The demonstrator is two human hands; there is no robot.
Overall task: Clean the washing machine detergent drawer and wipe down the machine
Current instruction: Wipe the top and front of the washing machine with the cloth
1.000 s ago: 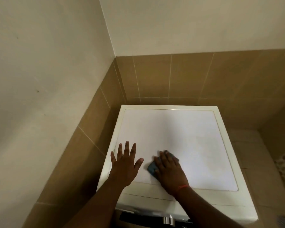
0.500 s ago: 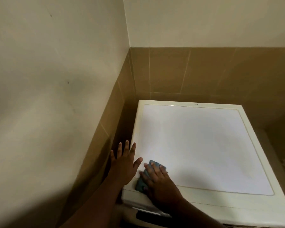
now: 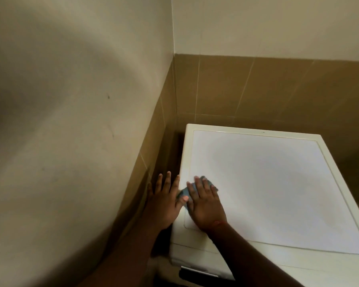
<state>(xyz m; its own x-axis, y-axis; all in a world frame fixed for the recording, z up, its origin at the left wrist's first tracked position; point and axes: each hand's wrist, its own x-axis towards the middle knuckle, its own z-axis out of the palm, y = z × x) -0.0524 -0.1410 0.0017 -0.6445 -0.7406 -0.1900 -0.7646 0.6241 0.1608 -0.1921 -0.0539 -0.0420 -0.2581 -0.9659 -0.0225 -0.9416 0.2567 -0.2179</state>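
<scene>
The white washing machine (image 3: 278, 183) stands in a tiled corner, and I look down on its flat top. A small blue cloth (image 3: 184, 192) lies on the top near the left front corner. My right hand (image 3: 205, 206) presses flat on the cloth with straight fingers. My left hand (image 3: 164, 201) is spread open at the machine's left edge, its thumb touching the cloth and its fingers out over the gap beside the machine. The front panel shows only as a dark strip at the bottom; the detergent drawer is not visible.
A plain wall (image 3: 71, 121) runs close along the left, with brown tiles (image 3: 257, 90) low on it and behind the machine. A narrow dark gap (image 3: 174, 154) separates the machine's left side from the tiled wall.
My right hand slid the cloth leftward across the top to the left front corner. My left hand shifted off the top to the machine's left edge. The view turned to the left.
</scene>
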